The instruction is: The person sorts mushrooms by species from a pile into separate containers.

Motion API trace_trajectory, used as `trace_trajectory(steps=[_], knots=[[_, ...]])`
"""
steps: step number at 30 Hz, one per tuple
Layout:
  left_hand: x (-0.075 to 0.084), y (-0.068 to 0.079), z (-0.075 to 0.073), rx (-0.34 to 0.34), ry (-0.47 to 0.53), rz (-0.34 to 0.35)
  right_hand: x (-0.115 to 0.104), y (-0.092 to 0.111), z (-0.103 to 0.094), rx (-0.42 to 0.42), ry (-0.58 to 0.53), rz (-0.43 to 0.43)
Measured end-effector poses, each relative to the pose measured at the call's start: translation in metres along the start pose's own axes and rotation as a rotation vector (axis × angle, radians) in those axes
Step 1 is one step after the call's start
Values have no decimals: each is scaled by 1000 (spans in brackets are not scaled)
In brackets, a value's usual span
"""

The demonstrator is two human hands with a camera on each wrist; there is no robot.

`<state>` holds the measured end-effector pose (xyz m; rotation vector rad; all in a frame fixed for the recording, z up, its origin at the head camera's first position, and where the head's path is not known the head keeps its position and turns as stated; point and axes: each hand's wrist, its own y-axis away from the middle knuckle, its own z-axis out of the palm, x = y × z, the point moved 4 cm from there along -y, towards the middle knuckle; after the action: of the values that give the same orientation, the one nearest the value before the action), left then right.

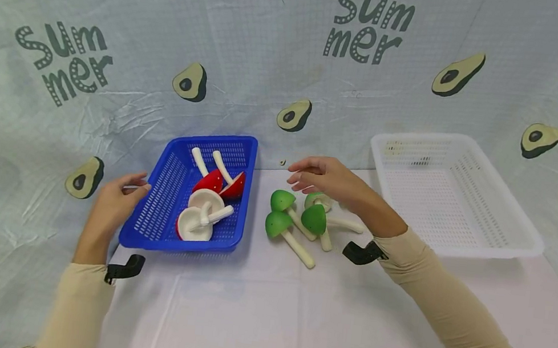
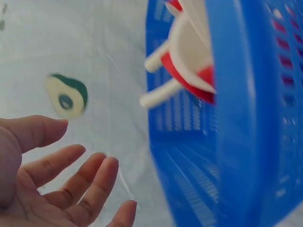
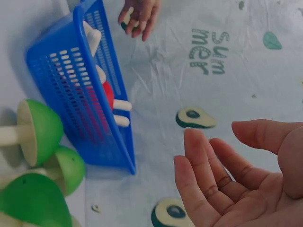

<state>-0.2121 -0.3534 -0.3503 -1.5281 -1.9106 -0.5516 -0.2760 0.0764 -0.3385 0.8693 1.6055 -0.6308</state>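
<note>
My left hand (image 1: 118, 199) hovers at the left side of a blue basket (image 1: 242, 216), fingers loosely bent around nothing. Inside that basket lie several toy mushrooms with red caps and white stems, such as the red mushroom (image 1: 234, 186); two show their pale undersides. Over the table, my right hand (image 1: 327, 179) is held above a group of green-capped toy mushrooms, its fingers relaxed and holding nothing. Among them is a green mushroom (image 1: 278, 224) lying with its stem toward me. In the right wrist view, the thumb stands apart from the other fingers (image 3: 194, 151).
A white basket (image 1: 456, 249) stands on the right of the table, beyond my right forearm. Behind everything hangs a pale cloth (image 1: 253, 39) printed with avocados and lettering. The white tabletop (image 1: 221, 317) stretches in front of the blue basket and green mushrooms.
</note>
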Motion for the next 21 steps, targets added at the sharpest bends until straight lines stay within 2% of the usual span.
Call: trace_trajectory(steps=[5, 9, 17, 21], knots=[[33, 13, 8, -19, 20, 86, 5, 32, -26, 63, 40, 18], [52, 22, 21, -57, 58, 130, 14, 60, -49, 143, 74, 44], [77, 32, 50, -107, 160, 240, 38, 117, -85, 315, 105, 49], [85, 37, 63, -140, 213, 252, 51, 142, -104, 394, 116, 60]])
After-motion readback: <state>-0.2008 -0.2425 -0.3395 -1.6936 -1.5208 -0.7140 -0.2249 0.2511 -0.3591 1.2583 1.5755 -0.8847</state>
